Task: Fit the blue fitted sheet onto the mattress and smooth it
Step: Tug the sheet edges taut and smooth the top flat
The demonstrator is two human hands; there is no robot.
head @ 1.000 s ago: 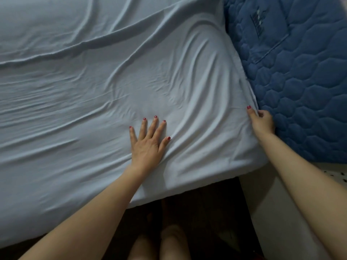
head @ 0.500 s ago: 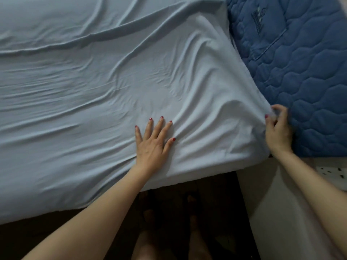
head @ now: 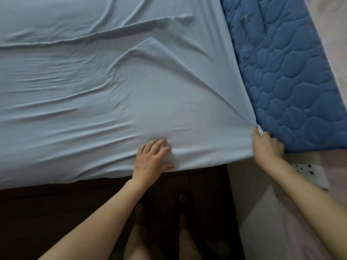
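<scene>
The pale blue fitted sheet (head: 112,91) lies over most of the mattress, with long wrinkles across it. The dark blue quilted mattress (head: 285,77) shows bare at the right. My right hand (head: 266,145) grips the sheet's right edge near the front corner, and creases fan out from that grip. My left hand (head: 152,158) lies on the sheet near the front edge, fingers bent and bunching a small fold of fabric under them.
Dark floor (head: 56,212) runs along the front of the bed, with my bare legs and feet (head: 180,212) standing there. A pale wall or panel (head: 249,184) with a white socket plate (head: 308,173) is at the right.
My right hand has pulled the sheet edge further right and toward the front corner. My left hand slid back toward the front edge and its flat fingers have curled into the fabric.
</scene>
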